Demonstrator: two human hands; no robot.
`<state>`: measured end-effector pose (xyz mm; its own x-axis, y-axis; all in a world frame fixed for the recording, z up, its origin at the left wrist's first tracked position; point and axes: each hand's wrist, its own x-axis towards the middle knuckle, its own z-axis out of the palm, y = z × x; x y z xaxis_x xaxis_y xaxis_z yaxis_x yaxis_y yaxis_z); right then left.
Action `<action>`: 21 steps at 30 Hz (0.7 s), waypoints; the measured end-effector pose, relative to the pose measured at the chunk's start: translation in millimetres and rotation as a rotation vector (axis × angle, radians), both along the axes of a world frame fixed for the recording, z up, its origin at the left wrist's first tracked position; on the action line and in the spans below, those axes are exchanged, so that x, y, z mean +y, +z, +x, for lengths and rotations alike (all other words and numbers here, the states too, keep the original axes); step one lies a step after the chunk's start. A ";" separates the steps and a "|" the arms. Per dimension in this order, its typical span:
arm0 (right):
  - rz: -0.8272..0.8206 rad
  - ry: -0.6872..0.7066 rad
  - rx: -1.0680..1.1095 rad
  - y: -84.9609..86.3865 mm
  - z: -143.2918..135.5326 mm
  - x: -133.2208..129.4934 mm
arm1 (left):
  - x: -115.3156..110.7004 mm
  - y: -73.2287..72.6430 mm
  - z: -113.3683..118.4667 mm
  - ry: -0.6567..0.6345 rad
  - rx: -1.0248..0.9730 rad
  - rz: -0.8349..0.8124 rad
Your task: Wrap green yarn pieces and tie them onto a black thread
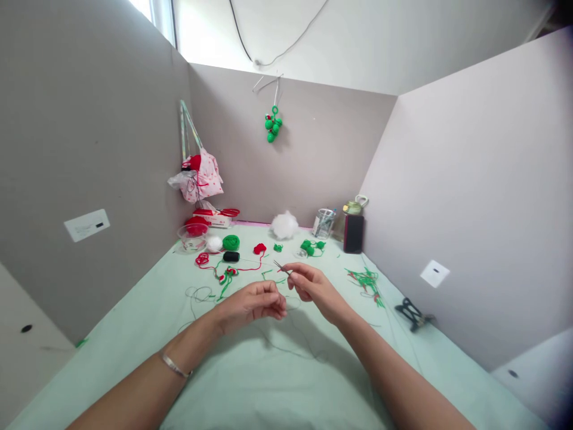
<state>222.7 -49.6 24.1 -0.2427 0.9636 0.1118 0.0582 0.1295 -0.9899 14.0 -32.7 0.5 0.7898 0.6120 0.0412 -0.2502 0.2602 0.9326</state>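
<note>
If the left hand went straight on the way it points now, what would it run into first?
Probably the right hand, which holds a small metal tool just beyond the left hand; their separation in depth is hard to judge.

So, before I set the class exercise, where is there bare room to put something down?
Two patches of tablecloth look bare: between the left wall and left forearm, and between the right forearm and right wall, nearer than the black object. It is crowded at the back left, with bowl, green yarn ball and black spool; thread lies near the hands.
</note>
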 end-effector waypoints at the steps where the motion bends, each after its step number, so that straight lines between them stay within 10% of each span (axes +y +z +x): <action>1: 0.017 -0.010 -0.029 0.2 2.7 1.7 | 1.5 0.9 -2.4 0.023 -0.015 0.008; 21: 0.172 -0.339 -0.032 3.7 33.5 20.3 | 6.6 13.6 -21.0 0.119 -0.002 0.057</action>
<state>256.2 -29.3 27.8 0.0806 0.9578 0.2761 0.1569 0.2613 -0.9524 -7.0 -26.1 14.1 0.7114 0.6982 0.0798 -0.2777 0.1750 0.9446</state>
